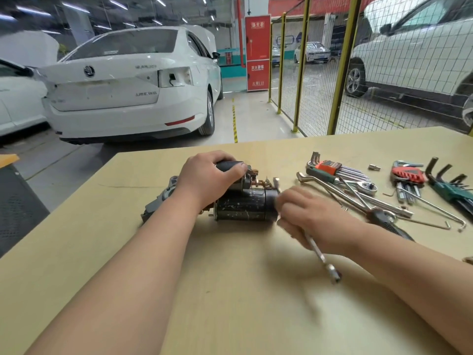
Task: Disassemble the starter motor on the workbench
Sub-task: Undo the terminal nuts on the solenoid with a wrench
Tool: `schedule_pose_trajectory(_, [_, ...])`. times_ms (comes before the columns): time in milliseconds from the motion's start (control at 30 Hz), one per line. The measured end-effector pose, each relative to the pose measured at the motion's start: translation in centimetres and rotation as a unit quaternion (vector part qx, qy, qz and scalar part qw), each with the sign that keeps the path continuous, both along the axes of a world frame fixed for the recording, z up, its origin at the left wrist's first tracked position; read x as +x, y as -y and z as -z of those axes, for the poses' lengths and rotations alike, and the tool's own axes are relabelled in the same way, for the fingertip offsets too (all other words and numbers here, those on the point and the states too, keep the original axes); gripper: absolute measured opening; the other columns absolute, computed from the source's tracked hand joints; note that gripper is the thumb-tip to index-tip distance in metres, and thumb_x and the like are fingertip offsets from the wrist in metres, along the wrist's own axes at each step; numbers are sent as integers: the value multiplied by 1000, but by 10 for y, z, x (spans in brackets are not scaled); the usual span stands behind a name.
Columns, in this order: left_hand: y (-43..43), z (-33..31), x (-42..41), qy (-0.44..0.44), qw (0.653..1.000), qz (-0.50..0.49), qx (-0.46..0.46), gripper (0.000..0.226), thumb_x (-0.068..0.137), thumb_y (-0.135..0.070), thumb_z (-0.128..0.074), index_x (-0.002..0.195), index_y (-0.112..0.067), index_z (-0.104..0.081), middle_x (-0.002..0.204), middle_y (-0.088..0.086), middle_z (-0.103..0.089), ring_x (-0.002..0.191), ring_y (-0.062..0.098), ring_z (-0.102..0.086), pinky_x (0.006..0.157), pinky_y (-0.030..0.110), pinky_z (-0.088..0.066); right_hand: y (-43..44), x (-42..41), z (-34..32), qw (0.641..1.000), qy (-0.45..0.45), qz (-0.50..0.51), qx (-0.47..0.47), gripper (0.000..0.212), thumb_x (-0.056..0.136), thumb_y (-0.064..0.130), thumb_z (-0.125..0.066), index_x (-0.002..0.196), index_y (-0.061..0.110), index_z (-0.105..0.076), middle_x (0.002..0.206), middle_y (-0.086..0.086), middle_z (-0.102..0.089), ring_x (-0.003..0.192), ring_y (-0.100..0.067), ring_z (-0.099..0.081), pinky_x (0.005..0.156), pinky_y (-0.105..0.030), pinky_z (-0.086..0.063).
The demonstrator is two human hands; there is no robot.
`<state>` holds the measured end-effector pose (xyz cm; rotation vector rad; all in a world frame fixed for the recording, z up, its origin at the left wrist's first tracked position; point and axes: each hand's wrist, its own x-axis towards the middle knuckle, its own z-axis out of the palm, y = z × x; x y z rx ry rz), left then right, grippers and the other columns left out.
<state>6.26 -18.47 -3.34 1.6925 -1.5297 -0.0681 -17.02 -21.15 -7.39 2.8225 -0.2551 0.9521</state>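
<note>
Your two bare forearms reach from the camera toward the starter motor (pixel 243 204), which lies on its side near the middle of the tan workbench (pixel 230 290). Your left hand (pixel 207 175) sits on top of the motor, fingers curled around its smaller upper cylinder. Your right hand (pixel 314 216), blurred, is at the motor's right end, fingers wrapped around a slim metal wrench (pixel 323 260) whose socket end points back toward you.

Right of the motor lie a ratchet (pixel 363 185) and three hex key sets, in orange (pixel 329 167), red (pixel 407 174) and green (pixel 453 190) holders; no writing on them is legible.

Beyond the motor, on the shop floor, stands a white car (pixel 128 85) with a round Skoda badge on its boot lid; its lettering is blurred. Behind and right of the motor, a red cabinet (pixel 257 52) carries white Chinese characters, too soft to read surely, beside a yellow mesh fence (pixel 340 73).
</note>
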Motion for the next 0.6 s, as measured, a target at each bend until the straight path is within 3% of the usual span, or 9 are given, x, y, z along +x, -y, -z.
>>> schedule_pose_trajectory(67, [-1, -1, -1, 1, 1000, -4, 1, 28, 61, -69, -51, 71, -46, -65, 74, -30, -64, 78, -13, -55, 61, 14, -39, 4, 1, -7, 964, 147, 14, 222, 30, 91, 22, -44, 69, 7, -57, 76, -4, -55, 67, -17, -50, 61, -32, -42])
schedule_pose_trajectory(133, [0, -1, -1, 2, 1000, -3, 0, 30, 62, -69, -51, 73, -45, -66, 74, -29, -64, 78, -12, -55, 60, 14, -39, 9, 11, -23, 859, 252, -9, 446, 34, 90, 26, -39, 62, 18, -56, 64, -9, -53, 55, -22, -47, 51, -33, -38])
schedule_pose_trajectory(200, [-1, -1, -2, 4, 1000, -3, -1, 31, 63, -68, -51, 74, -44, -67, 75, -27, -65, 77, -11, -56, 60, 15, -40, 18, 25, -42, 769, 288, -41, 570, 41, 94, 27, -37, 55, 21, -48, 57, -13, -50, 44, -24, -40, 42, -26, -32])
schedule_pose_trajectory(267, [-2, -1, -1, 7, 1000, -1, -3, 30, 63, -68, -51, 74, -44, -66, 75, -27, -64, 77, -13, -55, 60, 14, -40, 26, 38, -58, 711, 298, -13, 637, 42, 99, 31, -36, 59, 18, -43, 51, -8, -50, 38, -18, -35, 38, -20, -23])
schedule_pose_trajectory(333, [-3, 0, -1, 9, 1000, -1, -6, 30, 63, -68, -51, 74, -44, -66, 74, -28, -64, 77, -13, -55, 60, 15, -40, 34, 48, -68, 678, 282, 40, 677, 41, 99, 36, -38, 62, 17, -41, 48, -2, -50, 37, -16, -33, 37, -19, -20])
schedule_pose_trajectory(467, [-5, 0, -2, 16, 1000, 4, -14, 29, 64, -69, -50, 73, -45, -63, 74, -28, -63, 77, -10, -55, 58, 16, -39, 41, 63, -75, 654, 216, 96, 718, 39, 98, 39, -39, 65, 19, -41, 49, 0, -49, 36, -14, -33, 35, -18, -20])
schedule_pose_trajectory(600, [-5, 1, -3, 13, 1000, 5, -22, 30, 64, -70, -50, 73, -45, -64, 74, -28, -63, 80, -10, -55, 59, 15, -39, 37, 76, -77, 625, 218, 100, 743, 38, 99, 40, -37, 67, 19, -39, 51, 0, -45, 34, -13, -31, 34, -16, -19])
